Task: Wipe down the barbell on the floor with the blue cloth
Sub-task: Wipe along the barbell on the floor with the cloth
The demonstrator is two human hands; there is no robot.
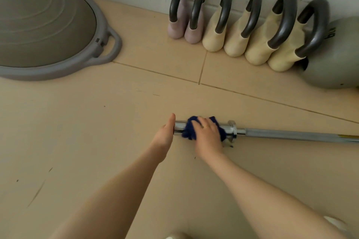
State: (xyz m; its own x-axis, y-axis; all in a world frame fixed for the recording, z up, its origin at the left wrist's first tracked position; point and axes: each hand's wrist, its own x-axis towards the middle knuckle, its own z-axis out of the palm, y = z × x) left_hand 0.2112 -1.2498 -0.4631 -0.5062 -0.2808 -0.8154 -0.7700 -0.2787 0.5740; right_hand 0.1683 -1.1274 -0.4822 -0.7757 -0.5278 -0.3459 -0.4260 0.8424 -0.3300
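A chrome barbell (291, 135) lies on the beige floor, running from the centre out past the right edge. Its left sleeve is the part near my hands, ending in a collar (232, 128). My right hand (208, 135) grips a dark blue cloth (191, 128) wrapped over that sleeve, with a ring on one finger. My left hand (165, 136) holds the very end of the sleeve, thumb pointing up over the tip. Most of the sleeve is hidden under cloth and hands.
A row of several soft kettlebells (242, 31) with dark handles leans against the white wall at the back. A grey ball-shaped weight (334, 60) sits at the far right. A large grey balance dome (44, 25) fills the upper left.
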